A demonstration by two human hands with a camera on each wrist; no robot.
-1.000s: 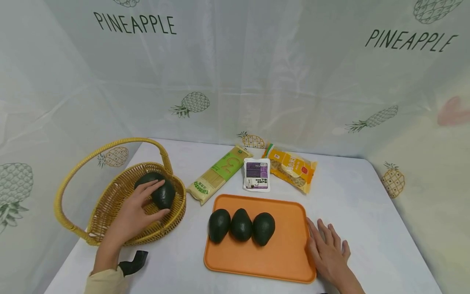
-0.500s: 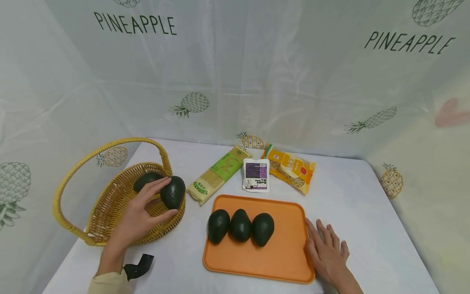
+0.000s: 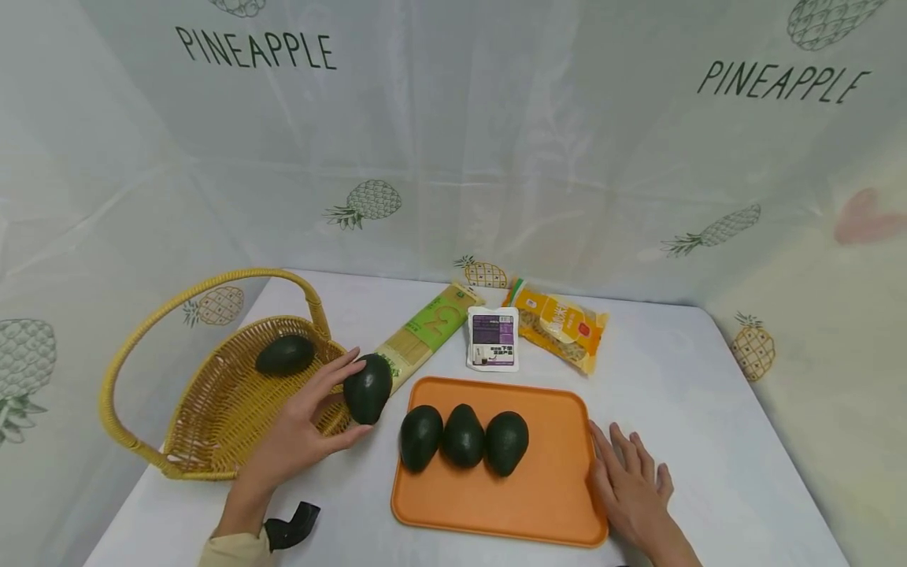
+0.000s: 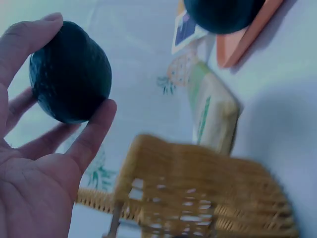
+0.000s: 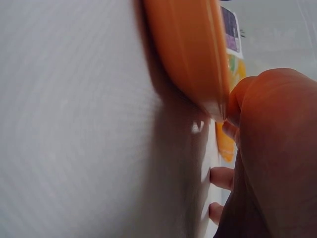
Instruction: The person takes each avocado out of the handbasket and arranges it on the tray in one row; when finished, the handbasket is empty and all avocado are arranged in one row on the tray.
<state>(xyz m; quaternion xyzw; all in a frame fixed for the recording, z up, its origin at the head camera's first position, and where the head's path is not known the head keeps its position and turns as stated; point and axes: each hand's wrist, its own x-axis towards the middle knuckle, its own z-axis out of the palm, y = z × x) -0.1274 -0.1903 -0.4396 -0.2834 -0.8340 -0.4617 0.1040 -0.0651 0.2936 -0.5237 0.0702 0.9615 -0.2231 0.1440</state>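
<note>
My left hand [image 3: 301, 437] grips a dark green avocado [image 3: 368, 389] between thumb and fingers, just off the right rim of the yellow wicker basket [image 3: 205, 417]. The left wrist view shows the same avocado [image 4: 72, 74] lifted above the basket's weave [image 4: 198, 183]. Another avocado [image 3: 286, 355] lies inside the basket near its back. Three avocados, the middle one [image 3: 464, 435] among them, sit side by side on the left of an orange tray [image 3: 553, 488]. Beside the tray's right edge rests my right hand [image 3: 633, 488], fingers relaxed, its thumb side touching the rim [image 5: 198, 54].
Behind the tray lie a green-labelled noodle pack [image 3: 428, 327], a white and purple pouch [image 3: 493, 339] and an orange bag of dry food [image 3: 560, 324]. The basket's tall handle [image 3: 212, 279] arches over its left side. A patterned sheet [image 3: 567, 157] hangs behind the white table.
My left hand has lifted an avocado out of the basket and carried it right, toward the tray. The right hand has stayed by the tray's edge.
</note>
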